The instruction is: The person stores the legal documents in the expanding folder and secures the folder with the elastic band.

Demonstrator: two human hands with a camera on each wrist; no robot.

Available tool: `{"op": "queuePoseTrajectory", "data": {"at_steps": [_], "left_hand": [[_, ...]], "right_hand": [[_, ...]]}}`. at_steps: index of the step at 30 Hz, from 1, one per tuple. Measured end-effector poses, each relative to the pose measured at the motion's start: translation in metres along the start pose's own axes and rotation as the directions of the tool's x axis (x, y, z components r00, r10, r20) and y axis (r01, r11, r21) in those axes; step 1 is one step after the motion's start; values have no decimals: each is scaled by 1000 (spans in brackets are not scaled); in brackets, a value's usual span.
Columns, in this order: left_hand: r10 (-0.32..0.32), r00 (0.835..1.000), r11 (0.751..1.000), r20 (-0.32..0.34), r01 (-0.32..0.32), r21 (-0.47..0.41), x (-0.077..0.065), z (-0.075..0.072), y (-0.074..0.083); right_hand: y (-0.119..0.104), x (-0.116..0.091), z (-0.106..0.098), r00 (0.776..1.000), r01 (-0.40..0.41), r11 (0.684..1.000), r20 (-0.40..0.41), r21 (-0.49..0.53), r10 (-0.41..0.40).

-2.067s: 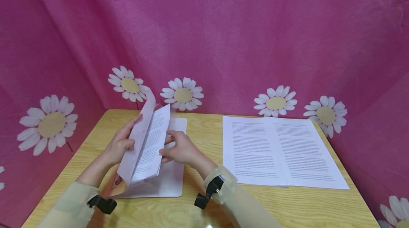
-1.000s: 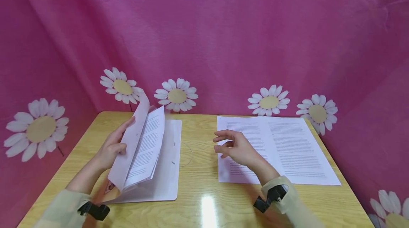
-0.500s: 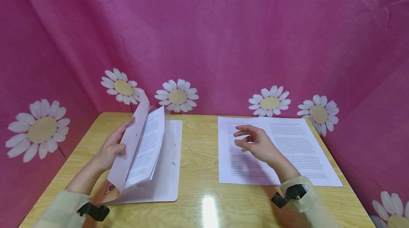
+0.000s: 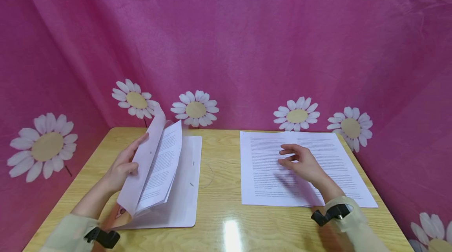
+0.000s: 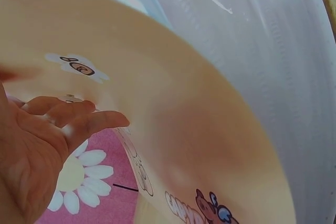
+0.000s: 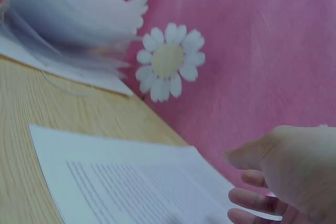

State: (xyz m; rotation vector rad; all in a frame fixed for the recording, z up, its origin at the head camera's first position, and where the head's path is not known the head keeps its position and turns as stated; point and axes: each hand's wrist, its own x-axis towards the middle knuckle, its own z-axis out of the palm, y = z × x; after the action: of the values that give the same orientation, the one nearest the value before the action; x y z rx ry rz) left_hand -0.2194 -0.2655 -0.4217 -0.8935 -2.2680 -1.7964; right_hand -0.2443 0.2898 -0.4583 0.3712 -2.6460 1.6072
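Note:
My left hand (image 4: 121, 168) props up the raised cover of a folder (image 4: 144, 165). In the left wrist view, my fingers (image 5: 100, 121) lie against the cover's tan outer face (image 5: 173, 82), printed with cartoon figures. Printed sheets (image 4: 160, 165) stand tilted inside the folder, right of the white inner face of the cover. The folder's white back (image 4: 185, 189) lies on the table. My right hand (image 4: 305, 165) hovers over two printed pages (image 4: 263, 177) lying side by side on the right. Its fingers are loosely bent and hold nothing.
On the folder's back are two small metal prongs (image 4: 192, 184). A thin curved strand (image 4: 212, 175) sticks out from its right edge. The wooden table (image 4: 219, 212) ends at a pink daisy-patterned cloth (image 4: 233, 48) behind and on both sides.
My right hand has let go of the sheets in the folder and moved right, over the loose pages, shifting further right lately. My left hand has stayed at the cover.

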Motion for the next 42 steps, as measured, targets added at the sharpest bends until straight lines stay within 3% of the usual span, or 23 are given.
{"op": "queuePoseTrajectory", "data": {"at_steps": [6, 10, 16, 24, 32, 38, 42], "left_hand": [[10, 1000, 1000, 1, -10, -19, 1, 0, -2], [15, 1000, 1000, -1, -15, 2, 0, 0, -3], [16, 1000, 1000, -4, -16, 6, -3, 1, -3], [20, 1000, 999, 3, -20, -27, -2, -1, -3], [18, 1000, 999, 15, -17, -41, -1, 0, -1], [24, 1000, 999, 5, -23, -29, -2, 1, -1], [20, 1000, 999, -4, -20, -32, -4, 1, -1]], "right_hand": [[17, -3, -11, 999, -49, 999, -2, -21, 49], [26, -3, -14, 996, -92, 990, -10, -103, 92], [35, -1, -14, 988, -152, 944, -62, -292, 139], [41, 3, -8, 985, -172, 900, -98, -401, 144], [31, 7, -3, 932, -362, 842, -144, -399, 332], [26, 10, -4, 923, -383, 819, -130, -427, 363], [22, 9, -6, 917, -394, 830, -100, -395, 387]]}}
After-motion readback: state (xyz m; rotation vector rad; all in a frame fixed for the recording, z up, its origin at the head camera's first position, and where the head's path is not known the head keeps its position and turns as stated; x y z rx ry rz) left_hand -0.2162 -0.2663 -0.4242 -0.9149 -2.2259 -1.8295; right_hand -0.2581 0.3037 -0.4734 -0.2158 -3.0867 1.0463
